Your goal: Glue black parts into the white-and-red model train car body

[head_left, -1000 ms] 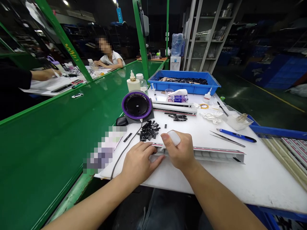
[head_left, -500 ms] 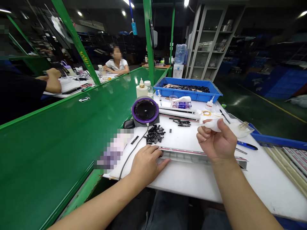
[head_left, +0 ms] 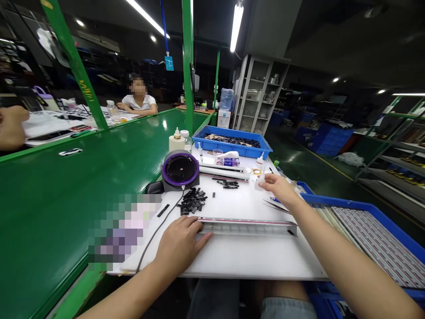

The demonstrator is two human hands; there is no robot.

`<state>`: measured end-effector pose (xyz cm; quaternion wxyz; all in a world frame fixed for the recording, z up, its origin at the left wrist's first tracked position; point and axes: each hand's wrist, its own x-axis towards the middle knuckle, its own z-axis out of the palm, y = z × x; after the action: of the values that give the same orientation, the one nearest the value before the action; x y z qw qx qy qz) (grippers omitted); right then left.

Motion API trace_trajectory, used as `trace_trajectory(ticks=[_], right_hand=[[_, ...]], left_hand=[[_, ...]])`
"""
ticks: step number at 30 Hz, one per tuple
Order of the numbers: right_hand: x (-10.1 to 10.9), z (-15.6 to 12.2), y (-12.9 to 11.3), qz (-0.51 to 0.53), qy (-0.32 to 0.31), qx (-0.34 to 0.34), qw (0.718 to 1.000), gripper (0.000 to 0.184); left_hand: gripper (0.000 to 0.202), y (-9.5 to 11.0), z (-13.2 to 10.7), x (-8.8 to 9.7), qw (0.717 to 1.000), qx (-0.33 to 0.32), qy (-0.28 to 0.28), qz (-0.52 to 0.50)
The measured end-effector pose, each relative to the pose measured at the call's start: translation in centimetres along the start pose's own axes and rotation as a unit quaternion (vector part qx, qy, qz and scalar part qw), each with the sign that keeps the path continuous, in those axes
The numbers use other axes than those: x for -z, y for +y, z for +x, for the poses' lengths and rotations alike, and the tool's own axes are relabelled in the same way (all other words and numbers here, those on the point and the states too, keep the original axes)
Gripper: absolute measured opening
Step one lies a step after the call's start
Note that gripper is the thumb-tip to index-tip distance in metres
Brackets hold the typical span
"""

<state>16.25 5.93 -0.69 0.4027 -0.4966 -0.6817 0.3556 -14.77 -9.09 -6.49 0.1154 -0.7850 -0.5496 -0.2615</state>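
Well, pieces (head_left: 229, 140) in tray (head_left: 212, 146), handheld bottle (head_left: 258, 184).

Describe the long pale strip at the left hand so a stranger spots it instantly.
On the white tabletop, find the heap of small black rectangular pieces. Nearer the camera, at the left hand, lies a long, pale, channel-shaped strip with a red-lined edge. Unlike the white strips farther back, its hollow side faces the camera.

A white table (head_left: 245, 257) carries a rail (head_left: 245, 227) near its front edge. Behind lie black pieces (head_left: 193, 201) and tweezers (head_left: 278, 207), with a blue tray (head_left: 229, 148) farther back.
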Motion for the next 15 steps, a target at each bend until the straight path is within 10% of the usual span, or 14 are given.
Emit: trace_trajectory(ticks=[10, 15], right_hand=[[-2.8, 1.2, 2.0, -0.233, -0.043, 0.004, 0.972, 0.031], [0.4, 0.6, 1.4, -0.219, -0.031, 0.02, 0.975, 0.04]], left_hand=[[0.024, 0.1, 0.1, 0.3, 1.0, -0.012, 0.027, 0.008], [0.025, -0.2, 0.2, 0.2, 0.999, -0.021, 0.031, 0.009]])
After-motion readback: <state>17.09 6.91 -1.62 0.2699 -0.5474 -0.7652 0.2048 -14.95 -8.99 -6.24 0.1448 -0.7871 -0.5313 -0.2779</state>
